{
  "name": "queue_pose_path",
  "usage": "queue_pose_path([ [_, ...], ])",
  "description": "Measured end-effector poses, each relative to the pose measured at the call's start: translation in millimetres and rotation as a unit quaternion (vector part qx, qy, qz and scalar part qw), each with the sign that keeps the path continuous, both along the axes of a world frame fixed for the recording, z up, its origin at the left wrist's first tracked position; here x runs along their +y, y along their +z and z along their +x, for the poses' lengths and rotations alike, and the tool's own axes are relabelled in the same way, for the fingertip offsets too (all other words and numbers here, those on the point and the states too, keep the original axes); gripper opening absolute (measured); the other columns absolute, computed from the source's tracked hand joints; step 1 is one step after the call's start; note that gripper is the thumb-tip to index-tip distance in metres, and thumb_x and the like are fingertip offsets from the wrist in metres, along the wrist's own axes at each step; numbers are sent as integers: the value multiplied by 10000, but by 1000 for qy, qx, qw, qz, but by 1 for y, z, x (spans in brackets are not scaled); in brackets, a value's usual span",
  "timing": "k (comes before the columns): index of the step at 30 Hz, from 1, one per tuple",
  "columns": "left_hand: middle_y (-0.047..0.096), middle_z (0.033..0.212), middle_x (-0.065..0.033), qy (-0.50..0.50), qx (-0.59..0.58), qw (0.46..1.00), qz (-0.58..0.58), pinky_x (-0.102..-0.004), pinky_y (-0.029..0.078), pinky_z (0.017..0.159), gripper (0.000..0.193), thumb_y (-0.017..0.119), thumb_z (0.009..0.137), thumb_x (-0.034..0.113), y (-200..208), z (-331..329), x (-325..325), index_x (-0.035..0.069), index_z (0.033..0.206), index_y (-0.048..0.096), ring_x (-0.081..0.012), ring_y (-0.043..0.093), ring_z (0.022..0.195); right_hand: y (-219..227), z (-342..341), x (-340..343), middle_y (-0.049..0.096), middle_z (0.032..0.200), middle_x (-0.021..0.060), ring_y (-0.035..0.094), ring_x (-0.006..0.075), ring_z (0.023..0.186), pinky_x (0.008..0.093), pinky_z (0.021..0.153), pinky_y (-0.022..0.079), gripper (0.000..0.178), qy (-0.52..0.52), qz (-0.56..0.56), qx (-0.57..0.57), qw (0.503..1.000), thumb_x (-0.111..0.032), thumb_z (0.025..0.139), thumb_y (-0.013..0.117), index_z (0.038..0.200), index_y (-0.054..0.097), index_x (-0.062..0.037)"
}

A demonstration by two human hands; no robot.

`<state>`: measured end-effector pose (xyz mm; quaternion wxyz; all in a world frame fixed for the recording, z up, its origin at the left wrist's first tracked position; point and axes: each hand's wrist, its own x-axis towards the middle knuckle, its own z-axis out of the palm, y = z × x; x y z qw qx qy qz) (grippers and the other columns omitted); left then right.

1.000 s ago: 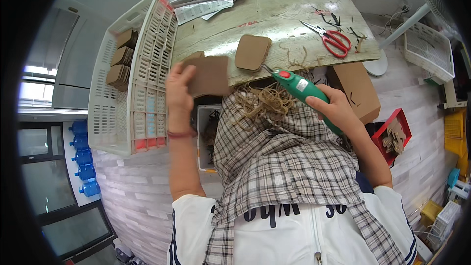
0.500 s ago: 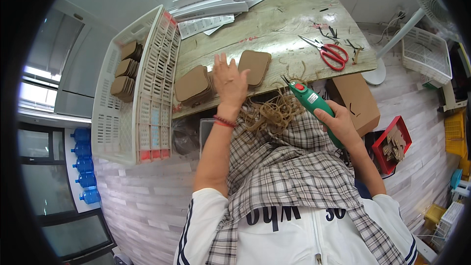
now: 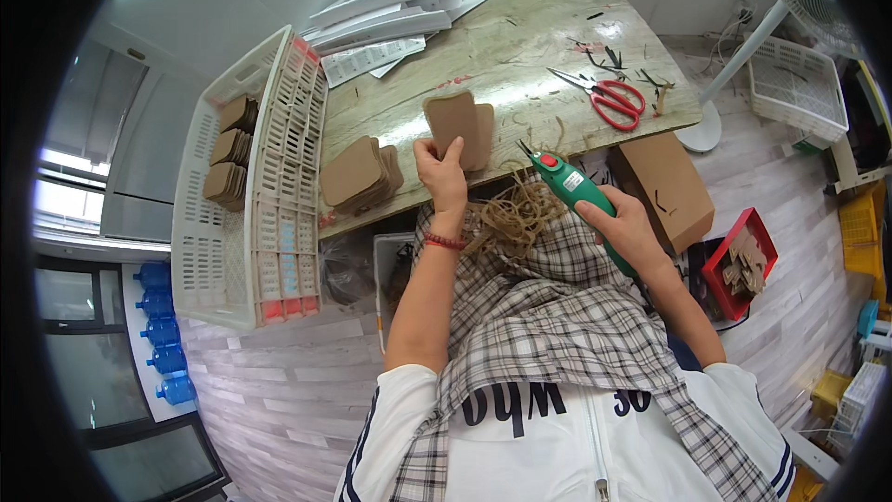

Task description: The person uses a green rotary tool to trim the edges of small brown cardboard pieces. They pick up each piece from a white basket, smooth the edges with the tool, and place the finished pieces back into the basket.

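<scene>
My left hand (image 3: 441, 177) pinches a flat brown rounded-corner pad (image 3: 448, 119) by its lower edge, thumb on top, tilted up off the table. Behind it another brown pad (image 3: 483, 135) lies at the table's front edge. Just left of that hand is a stack of similar pads (image 3: 351, 177). My right hand (image 3: 624, 223) is wrapped around a green handheld tool (image 3: 571, 188) with a red button and thin pointed tips. The tips point up and left, apart from the pad. Below them, tangled tan fibre strands (image 3: 513, 218) lie on my plaid apron.
Red-handled scissors (image 3: 615, 104) and dark scraps lie on the table's right part. Papers (image 3: 381, 23) are piled at the back left. A white crate (image 3: 290, 177) with stacked pads stands left of the table. On the right are a cardboard box (image 3: 664, 186) and a red tray (image 3: 764, 234).
My left hand, earlier spread flat between the pads, has lifted one and now holds it tilted. The green tool stays in my right hand. The whole view has shifted slightly.
</scene>
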<state>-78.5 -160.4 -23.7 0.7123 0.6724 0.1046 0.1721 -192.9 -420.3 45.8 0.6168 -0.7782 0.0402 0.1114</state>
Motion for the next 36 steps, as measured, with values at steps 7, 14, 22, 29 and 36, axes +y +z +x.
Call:
queue_pose_path([
  [7, 589, 1184, -77, -36, -57, 905, -420, -386, 490, 973, 355, 605, 902, -12, 37, -13, -27, 32, 1230, 475, -240, 567, 1116, 10, 3, 10, 560, 661, 0, 505, 58, 520, 239, 480, 417, 322, -17, 32, -25, 999, -304, 879, 684, 978, 640, 0],
  [14, 580, 1210, -80, -75, -72, 880, -463, -400, 497, 997, 372, 572, 875, -96, 49, -15, -38, 43, 1211, 495, -241, 577, 1110, 23, 3, 15, 560, 671, -1, 503, 57, 517, 237, 473, 412, 324, -15, 37, -34, 999, -301, 883, 685, 982, 641, 4],
  [22, 578, 1224, -73, -107, -93, 873, -466, -385, 502, 985, 440, 561, 858, -128, 37, -15, -50, 62, 1250, 501, -229, 575, 1114, 27, 1, 20, 560, 675, -3, 506, 58, 519, 233, 476, 417, 343, -20, 61, -31, 997, -302, 883, 684, 1016, 638, 11],
  [29, 563, 1242, -77, -116, -51, 884, -451, -370, 517, 958, 473, 551, 867, -124, 38, -31, -66, 90, 1281, 472, -228, 577, 1115, 36, 5, 21, 581, 691, 7, 517, 57, 528, 222, 481, 426, 353, -46, 40, -42, 997, -298, 879, 692, 1025, 641, 19],
  [36, 586, 1210, -83, -141, -28, 884, -445, -364, 536, 923, 471, 558, 862, -123, 35, -48, -79, 93, 1273, 479, -210, 597, 1084, 39, 11, 16, 584, 686, 8, 523, 61, 522, 225, 474, 419, 353, -60, 40, -63, 995, -297, 878, 694, 1023, 643, 21],
])
